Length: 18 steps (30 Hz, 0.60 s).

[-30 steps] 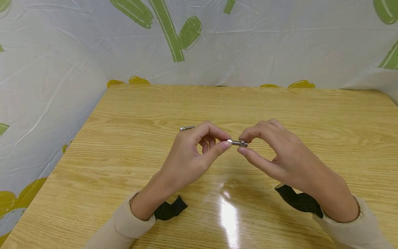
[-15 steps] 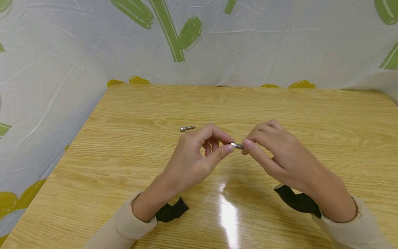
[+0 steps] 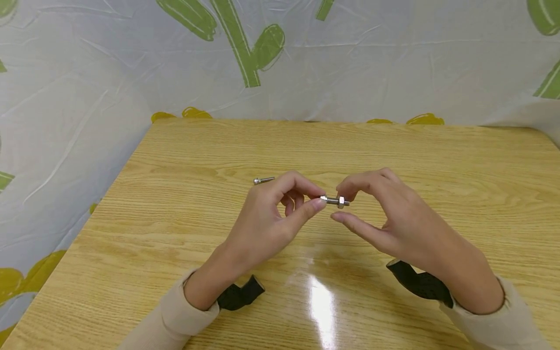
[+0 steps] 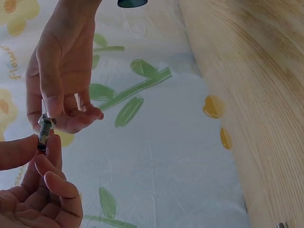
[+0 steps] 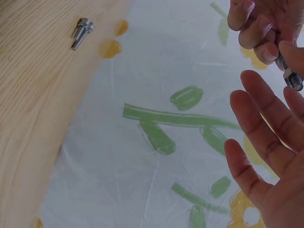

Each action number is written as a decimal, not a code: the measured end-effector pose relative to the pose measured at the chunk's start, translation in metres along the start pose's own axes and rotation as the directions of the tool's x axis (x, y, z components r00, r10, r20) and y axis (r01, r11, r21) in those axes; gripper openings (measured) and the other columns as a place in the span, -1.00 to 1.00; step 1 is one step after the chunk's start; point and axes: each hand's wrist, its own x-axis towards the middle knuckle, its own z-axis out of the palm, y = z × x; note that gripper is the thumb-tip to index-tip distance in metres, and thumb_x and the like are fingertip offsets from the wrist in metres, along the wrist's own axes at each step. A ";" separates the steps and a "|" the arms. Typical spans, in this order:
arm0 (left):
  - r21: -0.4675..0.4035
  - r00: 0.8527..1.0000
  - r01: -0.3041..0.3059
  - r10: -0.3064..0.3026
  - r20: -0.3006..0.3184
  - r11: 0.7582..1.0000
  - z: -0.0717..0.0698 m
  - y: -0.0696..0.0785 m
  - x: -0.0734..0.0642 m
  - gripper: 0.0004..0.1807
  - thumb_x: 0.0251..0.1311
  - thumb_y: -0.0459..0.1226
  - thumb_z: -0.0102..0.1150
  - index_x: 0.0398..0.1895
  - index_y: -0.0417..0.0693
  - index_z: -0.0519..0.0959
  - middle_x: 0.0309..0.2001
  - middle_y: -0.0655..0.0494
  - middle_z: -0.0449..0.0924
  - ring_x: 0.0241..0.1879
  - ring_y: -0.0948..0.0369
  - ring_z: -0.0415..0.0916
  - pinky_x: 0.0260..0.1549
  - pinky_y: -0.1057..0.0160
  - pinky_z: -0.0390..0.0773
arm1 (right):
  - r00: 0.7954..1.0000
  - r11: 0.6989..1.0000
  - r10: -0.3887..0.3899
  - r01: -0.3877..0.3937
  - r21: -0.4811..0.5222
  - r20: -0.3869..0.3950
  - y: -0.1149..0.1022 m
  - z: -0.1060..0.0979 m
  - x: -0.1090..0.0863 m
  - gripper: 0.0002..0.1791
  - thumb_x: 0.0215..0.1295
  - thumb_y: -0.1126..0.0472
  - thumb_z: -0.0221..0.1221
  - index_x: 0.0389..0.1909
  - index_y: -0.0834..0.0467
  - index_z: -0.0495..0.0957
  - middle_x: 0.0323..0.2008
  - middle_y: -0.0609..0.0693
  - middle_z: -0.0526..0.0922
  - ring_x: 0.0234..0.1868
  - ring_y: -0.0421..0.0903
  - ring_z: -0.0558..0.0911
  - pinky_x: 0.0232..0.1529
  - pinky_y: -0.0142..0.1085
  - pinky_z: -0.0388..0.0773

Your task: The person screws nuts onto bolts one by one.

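Note:
A silver bolt (image 3: 332,201) is held roughly level above the table, its head pinched between the thumb and index finger of my left hand (image 3: 273,218). On its threaded shank sits a hex nut (image 3: 341,202), close to the free end. My right hand (image 3: 400,221) is at that end, thumb and index finger spread on either side of the nut, the thumb plainly off it. In the right wrist view the threaded tip (image 5: 298,86) sticks out past the nut. Fingers hide most of the bolt's head.
A second silver bolt (image 3: 264,180) lies on the wooden table (image 3: 210,146) just behind my left hand. Black wrist mounts (image 3: 241,294) hang under both forearms. A white cloth (image 3: 350,63) with green and yellow plant prints hangs behind and left of the table.
Half a second ago my right thumb and fingers covered the nut; now they have parted and the nut shows. The bolt and left hand have shifted slightly left and up.

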 end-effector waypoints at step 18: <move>-0.003 1.000 -0.009 0.009 -0.002 1.000 0.000 0.000 0.000 -0.91 0.16 -0.33 0.20 -0.27 -0.14 0.58 -0.39 0.14 0.64 -0.50 0.36 0.35 -0.47 0.41 0.43 | 0.994 0.994 -0.095 0.097 0.044 -0.050 -0.004 0.000 0.006 -0.83 0.20 0.14 0.22 -0.24 0.11 0.53 -0.28 -0.21 0.55 -0.22 -0.19 0.42 -0.11 -0.40 0.28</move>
